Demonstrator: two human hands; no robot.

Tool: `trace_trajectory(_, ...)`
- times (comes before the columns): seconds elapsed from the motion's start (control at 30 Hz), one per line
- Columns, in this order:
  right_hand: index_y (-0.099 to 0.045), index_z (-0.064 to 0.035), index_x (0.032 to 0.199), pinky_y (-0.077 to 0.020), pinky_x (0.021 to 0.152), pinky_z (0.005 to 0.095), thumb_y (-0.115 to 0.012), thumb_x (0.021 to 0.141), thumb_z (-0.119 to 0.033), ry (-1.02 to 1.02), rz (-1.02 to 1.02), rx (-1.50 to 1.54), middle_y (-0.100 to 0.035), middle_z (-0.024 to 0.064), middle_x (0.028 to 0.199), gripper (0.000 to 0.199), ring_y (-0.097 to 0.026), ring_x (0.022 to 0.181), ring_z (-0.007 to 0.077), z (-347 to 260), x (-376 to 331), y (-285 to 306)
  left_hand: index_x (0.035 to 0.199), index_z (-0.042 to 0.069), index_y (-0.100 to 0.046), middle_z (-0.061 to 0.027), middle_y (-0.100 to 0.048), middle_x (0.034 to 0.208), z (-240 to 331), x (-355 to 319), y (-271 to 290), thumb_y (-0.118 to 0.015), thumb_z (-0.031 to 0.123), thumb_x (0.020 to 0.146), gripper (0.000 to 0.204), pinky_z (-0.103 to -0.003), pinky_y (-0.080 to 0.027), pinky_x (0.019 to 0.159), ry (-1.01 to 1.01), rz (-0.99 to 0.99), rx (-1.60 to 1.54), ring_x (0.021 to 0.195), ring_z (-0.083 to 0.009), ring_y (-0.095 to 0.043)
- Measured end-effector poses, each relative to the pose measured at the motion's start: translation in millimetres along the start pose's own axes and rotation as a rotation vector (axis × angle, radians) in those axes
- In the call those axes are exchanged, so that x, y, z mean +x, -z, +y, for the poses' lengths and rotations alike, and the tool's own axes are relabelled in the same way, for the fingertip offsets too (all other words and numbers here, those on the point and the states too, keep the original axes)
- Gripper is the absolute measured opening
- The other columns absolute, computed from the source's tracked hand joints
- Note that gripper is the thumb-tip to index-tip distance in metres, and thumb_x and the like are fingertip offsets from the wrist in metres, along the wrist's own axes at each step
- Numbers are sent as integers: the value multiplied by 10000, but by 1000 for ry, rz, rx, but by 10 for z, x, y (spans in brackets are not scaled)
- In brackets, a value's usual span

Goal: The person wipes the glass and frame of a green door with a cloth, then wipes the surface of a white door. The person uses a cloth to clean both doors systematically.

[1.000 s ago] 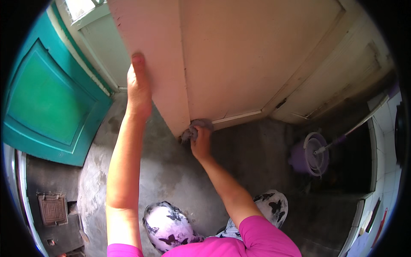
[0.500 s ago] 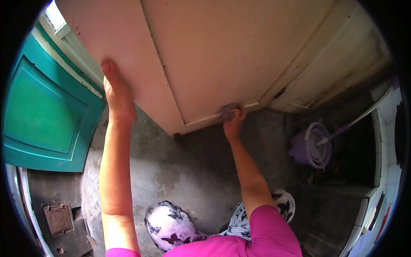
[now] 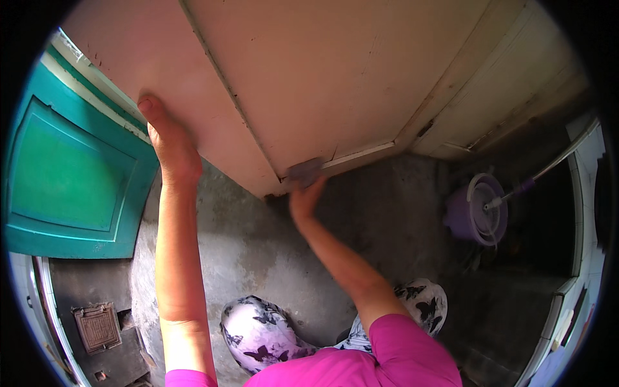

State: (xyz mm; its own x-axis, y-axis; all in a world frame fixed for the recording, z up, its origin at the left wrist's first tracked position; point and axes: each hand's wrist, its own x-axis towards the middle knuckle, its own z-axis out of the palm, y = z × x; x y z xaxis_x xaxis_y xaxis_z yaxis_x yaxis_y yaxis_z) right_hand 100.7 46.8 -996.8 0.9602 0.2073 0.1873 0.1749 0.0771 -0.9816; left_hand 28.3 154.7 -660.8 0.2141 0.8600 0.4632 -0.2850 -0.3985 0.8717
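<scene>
A pale pinkish panelled door (image 3: 335, 77) spans the upper middle of the view. My left hand (image 3: 171, 142) grips its left edge, thumb on the front face; the fingers are out of sight behind the edge. Down at the bottom of the door, my right hand (image 3: 307, 197) is closed on a greyish cloth (image 3: 305, 171), slightly blurred. The cloth is pressed against the lower rail, near the corner where the recessed panel meets the left stile. My right fingers are partly hidden by the cloth and the hand itself.
On the left stands a green panelled door (image 3: 71, 174). A purple mop bucket (image 3: 465, 213) with a mop handle (image 3: 561, 158) leaning in it is at the right. A rusty square cover (image 3: 97, 327) lies in the grey concrete floor (image 3: 238, 238). White tiles (image 3: 583, 226) edge the right side.
My right hand has slid the cloth leftward along the door's bottom rail to the panel corner. My left hand keeps its hold on the door edge; the view has shifted slightly.
</scene>
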Motion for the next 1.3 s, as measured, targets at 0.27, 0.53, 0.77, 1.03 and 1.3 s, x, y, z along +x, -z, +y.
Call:
trace_trajectory(0.27, -391, 57, 1455, -365, 1153, 430, -735, 938, -203, -310, 260, 281, -494, 266, 1447, 673, -494, 1341, 363, 112, 481, 23, 1505, 30, -352, -80, -396, 1529, -128, 79, 16, -387, 805, 959, 949, -393, -261, 1204, 12, -72, -16, 1418, -220, -357)
trace_trajectory(0.53, -380, 121, 1416, -321, 1177, 441, -706, 902, -108, -151, 329, 123, -462, 287, 1420, 651, -443, 1339, 397, -201, 867, 63, 1439, 29, -435, -72, -460, 1466, -28, -20, -110, -373, 807, 965, 913, -381, -287, 1181, -10, -17, 23, 1367, -206, -402)
trace_trajectory(0.77, -416, 18, 1351, -377, 1102, 421, -734, 875, -81, 40, -95, 156, -480, 203, 1341, 580, -488, 1270, 329, -1187, 170, -89, 1538, 2, -347, -106, -402, 1557, -3, -50, 76, -359, 788, 980, 964, -400, -266, 1211, 28, 28, 30, 1439, -235, -359)
trace_trajectory(1.03, -429, 34, 1376, -378, 1129, 413, -752, 842, -58, -619, 139, 339, -501, 219, 1395, 630, -482, 1337, 335, -355, 643, 50, 1621, 34, -195, -92, -265, 1654, -21, 22, -1, -350, 780, 984, 993, -411, -217, 1244, 57, -95, 5, 1513, -255, -261)
trace_trajectory(1.3, -517, -51, 1288, -457, 1004, 444, -784, 812, -92, 250, -153, 193, -568, 206, 1206, 547, -559, 1130, 437, -1660, 269, -138, 1544, 5, -338, -94, -396, 1560, -51, -31, 122, -383, 767, 989, 943, -374, -263, 1210, 67, -14, -44, 1450, -229, -351)
